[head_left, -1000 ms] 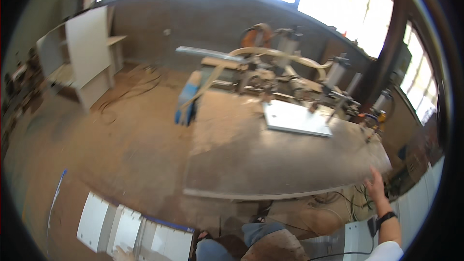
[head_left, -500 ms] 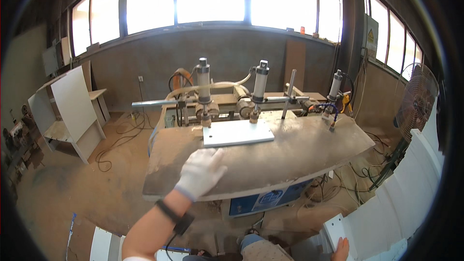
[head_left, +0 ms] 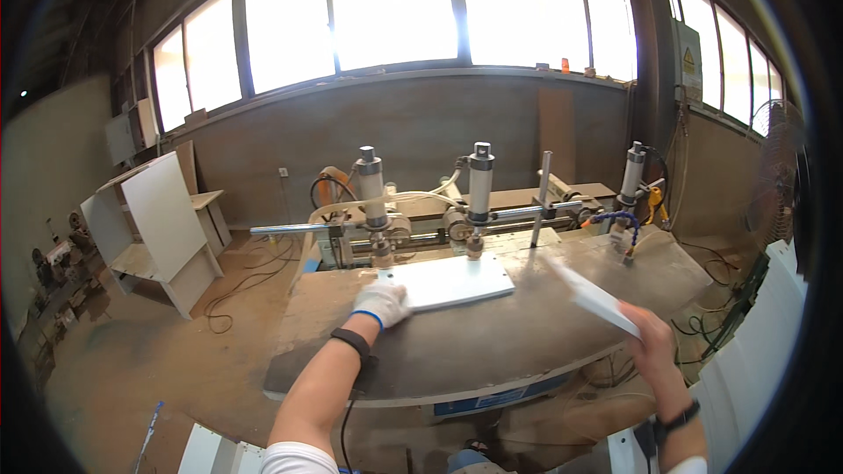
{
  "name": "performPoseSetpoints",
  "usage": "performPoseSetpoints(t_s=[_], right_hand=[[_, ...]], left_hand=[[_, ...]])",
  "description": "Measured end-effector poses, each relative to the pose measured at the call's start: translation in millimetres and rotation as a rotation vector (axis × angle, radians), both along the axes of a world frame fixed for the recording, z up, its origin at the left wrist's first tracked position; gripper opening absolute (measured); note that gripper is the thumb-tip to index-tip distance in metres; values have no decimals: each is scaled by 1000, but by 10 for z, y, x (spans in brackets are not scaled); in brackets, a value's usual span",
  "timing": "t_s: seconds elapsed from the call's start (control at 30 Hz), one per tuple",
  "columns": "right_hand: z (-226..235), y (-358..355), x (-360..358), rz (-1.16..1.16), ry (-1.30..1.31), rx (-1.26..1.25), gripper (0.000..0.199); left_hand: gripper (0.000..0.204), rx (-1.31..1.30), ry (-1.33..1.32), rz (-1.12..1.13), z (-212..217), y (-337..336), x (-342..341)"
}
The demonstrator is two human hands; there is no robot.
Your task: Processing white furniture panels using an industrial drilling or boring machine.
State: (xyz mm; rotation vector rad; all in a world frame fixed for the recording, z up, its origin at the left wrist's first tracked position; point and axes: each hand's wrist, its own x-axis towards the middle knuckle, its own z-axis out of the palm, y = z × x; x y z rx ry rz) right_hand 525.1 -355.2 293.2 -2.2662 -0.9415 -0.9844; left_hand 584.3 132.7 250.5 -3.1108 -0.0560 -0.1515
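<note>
A flat white board [head_left: 457, 283] lies on the machine's worktable [head_left: 474, 347], beneath two upright clamping cylinders [head_left: 372, 184]. At its left front corner is my left hand [head_left: 381, 305], in a white glove, with fingers closed about the edge; the fingertips are partly hidden. My bare right hand [head_left: 652, 342] grips the near end of a second white board [head_left: 599, 302]. That board is tilted and held above the right part of the worktable, its far end blurred by motion.
A third cylinder [head_left: 632, 174] with a blue coiled hose stands at the table's right. An upright metal rod [head_left: 542, 202] rises behind the table. White panels [head_left: 760, 342] are stacked at right, near a fan [head_left: 777, 175]. A white cabinet frame [head_left: 158, 228] and cables [head_left: 237, 290] are at left.
My right hand has come up from the lower right with the second white board, bringing it over the worktable. My left hand has moved from the bare tabletop to the first board's corner.
</note>
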Motion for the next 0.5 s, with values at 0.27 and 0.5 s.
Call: performPoseSetpoints(t_s=[0.27,0.5], right_hand=[[-435,1834,1409,248,188,-445,42],[-856,2524,2114,341,309,-535,49]], left_hand=[[56,4,-305,-263,-23,-291,-2236],[36,84,-299,382,-1104,442,-5020]])
